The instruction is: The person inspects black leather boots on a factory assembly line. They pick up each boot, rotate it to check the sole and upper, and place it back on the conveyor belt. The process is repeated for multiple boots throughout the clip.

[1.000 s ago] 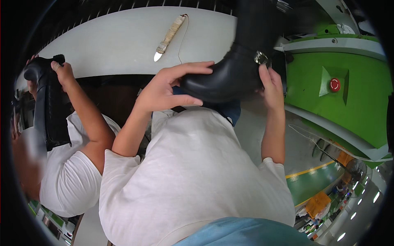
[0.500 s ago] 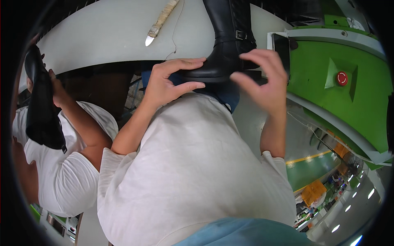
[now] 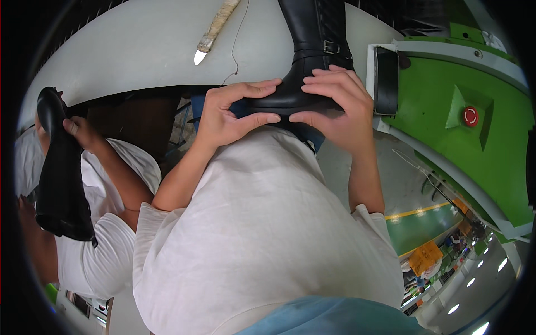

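Observation:
A tall black leather boot (image 3: 309, 47) with a strap and metal buckle lies across the near edge of the pale table, its shaft pointing away from me. My left hand (image 3: 230, 111) grips its foot on the left side, fingers on the upper and thumb along the sole edge. From the right, my right hand (image 3: 338, 106) clasps the same foot, fingers over the top and thumb below. Both thumb tips almost meet at the sole. Much of the sole and the heel is hidden by my hands.
On the pale table (image 3: 139, 50) lie a wrapped-handle blade (image 3: 216, 32) and a thin thread (image 3: 237, 56). A green machine (image 3: 430, 89) with a red emergency button (image 3: 470, 116) stands at right, a phone-like black screen (image 3: 385, 81) beside it. At left, a co-worker holds another black boot (image 3: 62, 184).
My right hand has moved left and closed onto the boot's foot; before, it was apart with fingers spread. The co-worker's boot has shifted lower.

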The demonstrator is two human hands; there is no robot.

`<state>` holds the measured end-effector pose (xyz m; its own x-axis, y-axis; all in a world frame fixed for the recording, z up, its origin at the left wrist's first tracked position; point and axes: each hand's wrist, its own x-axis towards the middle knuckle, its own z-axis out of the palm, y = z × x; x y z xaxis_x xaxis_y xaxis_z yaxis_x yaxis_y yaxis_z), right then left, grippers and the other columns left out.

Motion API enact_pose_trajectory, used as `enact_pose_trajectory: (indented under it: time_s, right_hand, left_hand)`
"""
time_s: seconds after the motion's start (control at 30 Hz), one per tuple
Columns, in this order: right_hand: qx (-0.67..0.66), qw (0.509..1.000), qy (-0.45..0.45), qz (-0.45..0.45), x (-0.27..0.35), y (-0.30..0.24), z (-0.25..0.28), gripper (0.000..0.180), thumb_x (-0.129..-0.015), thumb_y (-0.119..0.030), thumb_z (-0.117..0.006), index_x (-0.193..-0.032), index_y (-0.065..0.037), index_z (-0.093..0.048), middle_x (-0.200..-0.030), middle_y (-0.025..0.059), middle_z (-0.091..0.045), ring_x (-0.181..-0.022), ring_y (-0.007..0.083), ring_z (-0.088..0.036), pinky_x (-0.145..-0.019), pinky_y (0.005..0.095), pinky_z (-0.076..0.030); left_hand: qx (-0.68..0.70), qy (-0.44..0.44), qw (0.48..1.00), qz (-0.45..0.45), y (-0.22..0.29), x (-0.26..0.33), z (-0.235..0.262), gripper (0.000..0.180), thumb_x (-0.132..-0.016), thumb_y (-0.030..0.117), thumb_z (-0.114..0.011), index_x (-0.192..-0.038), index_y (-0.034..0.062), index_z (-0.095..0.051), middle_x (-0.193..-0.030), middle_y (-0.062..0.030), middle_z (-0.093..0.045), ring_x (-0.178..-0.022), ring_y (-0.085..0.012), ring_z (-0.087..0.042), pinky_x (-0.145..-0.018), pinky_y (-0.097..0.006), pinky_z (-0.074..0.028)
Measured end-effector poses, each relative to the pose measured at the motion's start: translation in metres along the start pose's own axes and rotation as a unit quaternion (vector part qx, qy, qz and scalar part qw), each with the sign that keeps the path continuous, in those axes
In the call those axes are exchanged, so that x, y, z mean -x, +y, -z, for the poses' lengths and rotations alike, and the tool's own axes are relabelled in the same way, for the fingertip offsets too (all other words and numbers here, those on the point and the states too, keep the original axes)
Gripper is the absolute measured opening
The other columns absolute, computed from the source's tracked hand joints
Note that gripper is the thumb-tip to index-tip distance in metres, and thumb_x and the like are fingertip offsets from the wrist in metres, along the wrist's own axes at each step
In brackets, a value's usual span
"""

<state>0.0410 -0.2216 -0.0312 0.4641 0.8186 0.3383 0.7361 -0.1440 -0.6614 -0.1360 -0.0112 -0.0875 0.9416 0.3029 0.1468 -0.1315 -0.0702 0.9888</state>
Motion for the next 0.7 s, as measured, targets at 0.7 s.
enact_pose_trajectory:
  time_s: [0.7]
  right_hand:
    - [-0.069, 0.997, 0.026, 0.016, 0.009, 0.013, 0.007, 0.045, -0.068, -0.015, -0.106, -0.106, -0.005, -0.084, -0.12, 0.0094, -0.084, -0.125, 0.0334, -0.078, -0.117, 0.0548, -0.057]
  left_hand:
    - [-0.154, 0.003, 0.988, -0.026, 0.023, -0.022, -0.012, 0.058, -0.077, 0.025, -0.105, -0.122, -0.0019, -0.083, -0.132, -0.0191, -0.083, -0.121, -0.0313, -0.082, -0.107, -0.039, -0.062]
